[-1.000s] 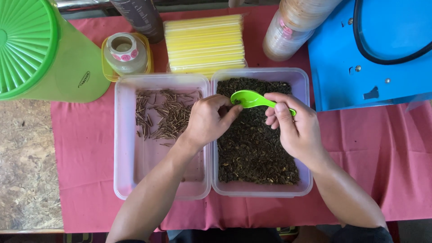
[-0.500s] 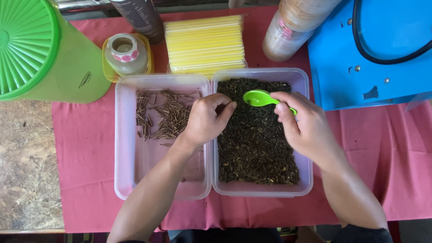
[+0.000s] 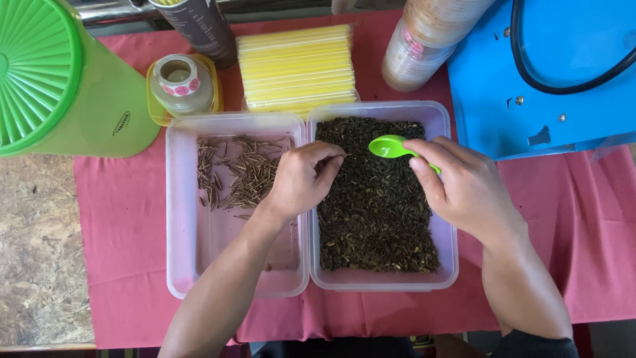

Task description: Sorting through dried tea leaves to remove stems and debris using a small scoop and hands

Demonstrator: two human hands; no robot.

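Observation:
Two clear plastic tubs sit side by side on a red cloth. The right tub (image 3: 448, 199) is full of dark loose tea leaves (image 3: 377, 219). The left tub (image 3: 182, 232) holds a small scatter of brown stems (image 3: 242, 172). My right hand (image 3: 464, 189) holds a bright green plastic spoon (image 3: 392, 147) over the far end of the tea leaves. My left hand (image 3: 303, 178) hovers over the wall between the tubs, its fingertips pinched on a thin stem at the edge of the leaves.
A tall green lidded container (image 3: 59, 79) stands at the far left, with a small jar (image 3: 180, 83) beside it. A pack of yellow straws (image 3: 298, 66), a dark bottle (image 3: 199, 26), stacked lids (image 3: 424, 46) and a blue machine (image 3: 556, 73) line the back.
The spoon has drifted right and lifted off the leaves. My left hand has drawn back slightly toward the tub divider, fingers pinched together.

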